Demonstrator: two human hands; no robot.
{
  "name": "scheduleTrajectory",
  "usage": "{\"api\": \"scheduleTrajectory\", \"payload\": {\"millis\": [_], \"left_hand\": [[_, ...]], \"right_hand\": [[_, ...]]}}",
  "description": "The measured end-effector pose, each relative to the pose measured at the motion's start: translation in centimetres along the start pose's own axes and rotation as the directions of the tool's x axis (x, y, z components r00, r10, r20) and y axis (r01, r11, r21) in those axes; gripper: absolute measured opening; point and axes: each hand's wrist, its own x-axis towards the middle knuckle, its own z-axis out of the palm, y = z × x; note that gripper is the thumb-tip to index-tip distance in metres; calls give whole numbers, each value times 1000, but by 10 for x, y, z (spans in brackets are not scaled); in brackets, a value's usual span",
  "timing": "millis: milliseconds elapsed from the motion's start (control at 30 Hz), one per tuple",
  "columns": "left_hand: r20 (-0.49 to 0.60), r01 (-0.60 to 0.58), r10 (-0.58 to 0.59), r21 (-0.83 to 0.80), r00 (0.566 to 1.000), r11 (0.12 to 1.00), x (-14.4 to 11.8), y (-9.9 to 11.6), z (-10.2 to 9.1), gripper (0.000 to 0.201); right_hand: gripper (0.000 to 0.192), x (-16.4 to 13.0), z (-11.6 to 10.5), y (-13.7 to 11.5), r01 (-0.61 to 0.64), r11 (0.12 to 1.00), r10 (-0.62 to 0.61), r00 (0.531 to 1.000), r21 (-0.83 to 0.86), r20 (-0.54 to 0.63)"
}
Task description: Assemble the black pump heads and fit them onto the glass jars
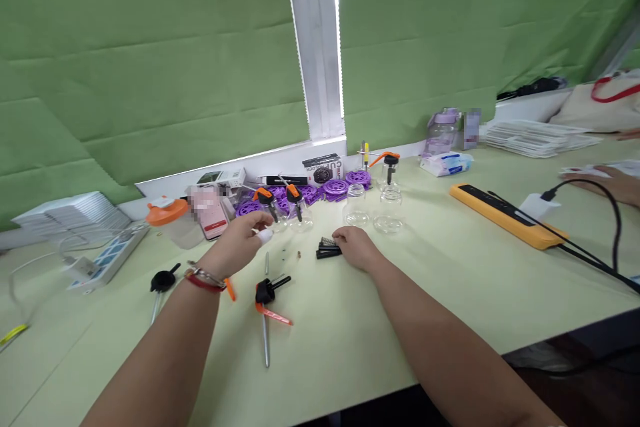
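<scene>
Black sticks point(327, 253) lie mid-frame, just beside my right hand point(356, 249); its fingers are close together, but I can't tell if they hold one. My left hand point(244, 236), left of middle, has bent, parted fingers that seem empty. Behind, the orange-and-black tops point(294, 195) on jars look done. Two bare glass jars point(356, 205) and a loose top point(265, 291), lower down, seem left to do.
</scene>
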Motion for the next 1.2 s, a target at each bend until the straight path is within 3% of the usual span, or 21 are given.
{"api": "scheduleTrajectory", "payload": {"millis": [133, 233, 333, 400, 500, 600, 700, 833, 1033, 1133, 1200], "left_hand": [[-66, 175, -180, -73, 982, 982, -51, -29, -26, 34], [0, 249, -250, -83, 968, 965, -82, -41, -15, 33], [77, 256, -252, -45, 965, 966, -97, -42, 14, 38], [97, 296, -295, 4, 950, 955, -99, -40, 33, 42], [114, 303, -308, 58, 944, 951, -98, -38, 53, 32], [84, 283, -288, 59, 954, 957, -96, -41, 63, 21], [42, 238, -241, 57, 970, 970, -96, -45, 67, 16], [14, 161, -163, 86, 987, 983, -97, -50, 70, 19], [42, 127, -129, 51, 991, 991, -98, -59, 64, 21], [54, 129, -129, 0, 990, 992, -99, -60, 61, 21], [74, 102, -99, -30, 992, 994, -100, -59, 61, 20]], "right_hand": [[26, -4, -2, -6, 47, 999, -49, 989, -18, -139], [26, -15, 2, -20, 217, 976, -213, 953, -5, -215], [28, -35, 14, -42, 346, 934, -342, 938, 93, -56], [33, -47, 26, -57, 366, 920, -377, 925, 142, 57], [34, -58, 42, -74, 365, 921, -384, 911, 138, 153], [30, -61, 52, -84, 284, 947, -313, 918, 148, 242], [18, -60, 56, -88, 59, 964, -149, 929, 261, 340], [17, -63, 58, -95, -305, 837, 37, 860, 454, 510], [22, -65, 59, -99, -494, 638, -57, 735, 591, 676], [25, -63, 62, -96, -512, 655, -99, 671, 555, 735], [27, -62, 65, -95, -497, 687, -85, 669, 530, 738]]}}
